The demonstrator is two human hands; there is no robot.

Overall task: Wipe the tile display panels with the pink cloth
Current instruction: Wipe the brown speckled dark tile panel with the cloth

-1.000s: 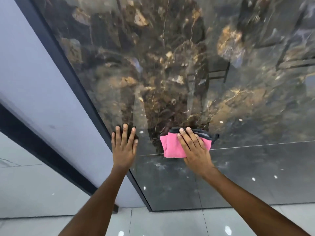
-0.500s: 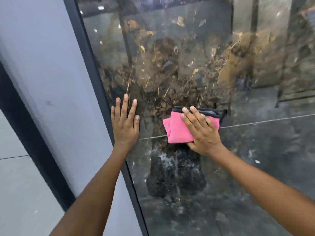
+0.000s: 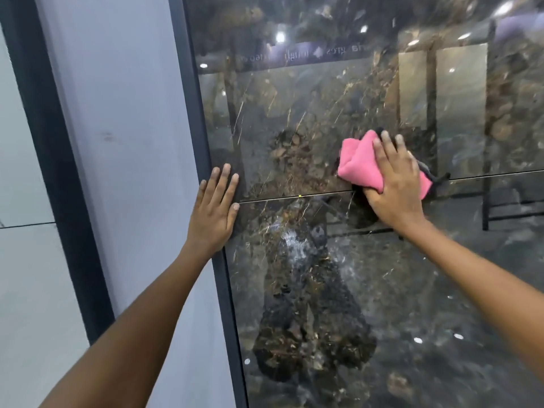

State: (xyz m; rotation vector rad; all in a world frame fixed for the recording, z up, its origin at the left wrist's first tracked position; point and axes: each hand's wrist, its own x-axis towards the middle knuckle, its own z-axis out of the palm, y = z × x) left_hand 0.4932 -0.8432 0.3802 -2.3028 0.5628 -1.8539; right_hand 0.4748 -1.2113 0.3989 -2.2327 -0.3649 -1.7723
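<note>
Hands, two: left hand (image 3: 216, 212) flat on one dark tile panel (image 3: 294, 119); right hand (image 3: 396, 187) presses one pink cloth (image 3: 359, 163).

The right hand (image 3: 394, 184) hides much of the pink cloth (image 3: 357, 163).

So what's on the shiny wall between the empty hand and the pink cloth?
Only bare dark tile panel, crossed by the thin joint line, in the head view.

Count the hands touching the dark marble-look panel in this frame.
2. The left hand lies flat at the tile panel's left edge, by the dark frame. The right hand presses the pink cloth against it near the horizontal joint.
</note>
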